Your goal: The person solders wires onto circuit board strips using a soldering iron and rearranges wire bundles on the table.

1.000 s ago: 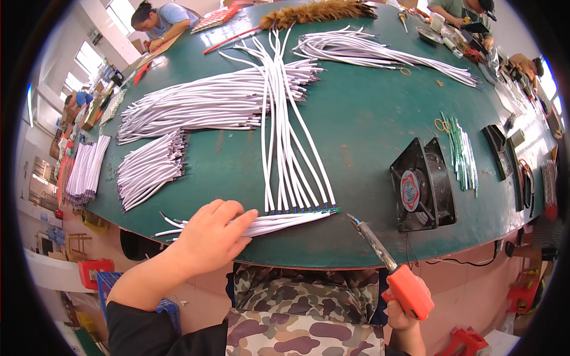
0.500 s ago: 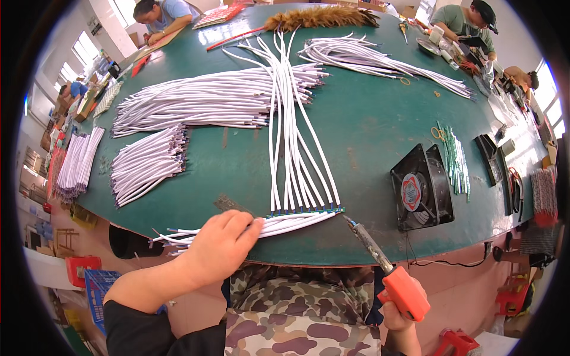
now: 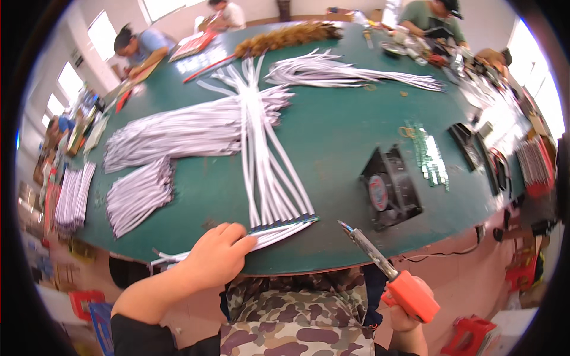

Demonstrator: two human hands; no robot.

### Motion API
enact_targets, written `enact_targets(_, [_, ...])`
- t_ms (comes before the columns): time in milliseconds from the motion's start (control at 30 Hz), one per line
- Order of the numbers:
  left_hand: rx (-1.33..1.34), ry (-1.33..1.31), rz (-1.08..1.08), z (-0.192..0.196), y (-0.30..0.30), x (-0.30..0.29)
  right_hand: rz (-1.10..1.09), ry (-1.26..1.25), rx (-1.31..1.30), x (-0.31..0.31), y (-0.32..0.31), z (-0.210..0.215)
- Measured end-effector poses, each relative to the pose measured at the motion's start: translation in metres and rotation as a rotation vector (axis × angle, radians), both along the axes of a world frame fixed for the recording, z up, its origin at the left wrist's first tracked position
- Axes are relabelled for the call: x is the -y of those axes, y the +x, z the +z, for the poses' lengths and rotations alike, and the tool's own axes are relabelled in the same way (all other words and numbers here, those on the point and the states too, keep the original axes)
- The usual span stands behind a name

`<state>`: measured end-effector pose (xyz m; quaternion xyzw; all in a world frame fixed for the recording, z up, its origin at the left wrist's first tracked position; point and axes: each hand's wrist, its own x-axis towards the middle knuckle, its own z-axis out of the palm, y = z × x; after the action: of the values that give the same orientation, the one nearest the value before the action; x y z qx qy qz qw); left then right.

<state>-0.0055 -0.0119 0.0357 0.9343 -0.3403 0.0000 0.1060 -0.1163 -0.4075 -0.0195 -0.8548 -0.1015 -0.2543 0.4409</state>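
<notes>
Left hand (image 3: pixel 217 258) flat, pinning white strips (image 3: pixel 279 228) to surface (image 3: pixel 332 142); right hand (image 3: pixel 407 311) clenched on soldering iron (image 3: pixel 380 261), raised slightly since earlier.

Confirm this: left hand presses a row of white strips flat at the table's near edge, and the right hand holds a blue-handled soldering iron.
Not quite. In the head view the soldering iron in the right hand has an orange-red handle, not blue. The left hand does press the white strips flat at the table's near edge.

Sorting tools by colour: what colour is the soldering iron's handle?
Orange-red, on the soldering iron in the right hand; head view.
</notes>
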Motion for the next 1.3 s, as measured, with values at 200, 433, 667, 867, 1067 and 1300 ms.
enact_targets(200, [0.016,0.008,-0.206,0.044,0.051,0.014,-0.076,0.629,0.239,0.056,0.023,0.030])
enact_targets(433, [0.217,0.394,-0.319,0.027,0.142,0.016,-0.372,1.289,0.247,0.189,0.143,0.044])
enact_targets(667, [0.151,0.531,-0.406,0.025,0.148,0.030,-0.280,1.488,0.167,0.266,0.241,0.006])
enact_targets(867, [0.188,0.468,-0.431,0.015,0.158,0.023,-0.208,1.451,0.159,0.266,0.277,-0.009])
enact_targets(1067, [0.165,0.507,-0.490,0.024,0.172,0.034,-0.397,1.203,-0.349,0.285,0.240,0.011])
enact_targets(1300, [0.269,0.438,-0.449,0.007,0.188,0.013,-0.685,0.464,-0.771,0.285,0.205,0.035])
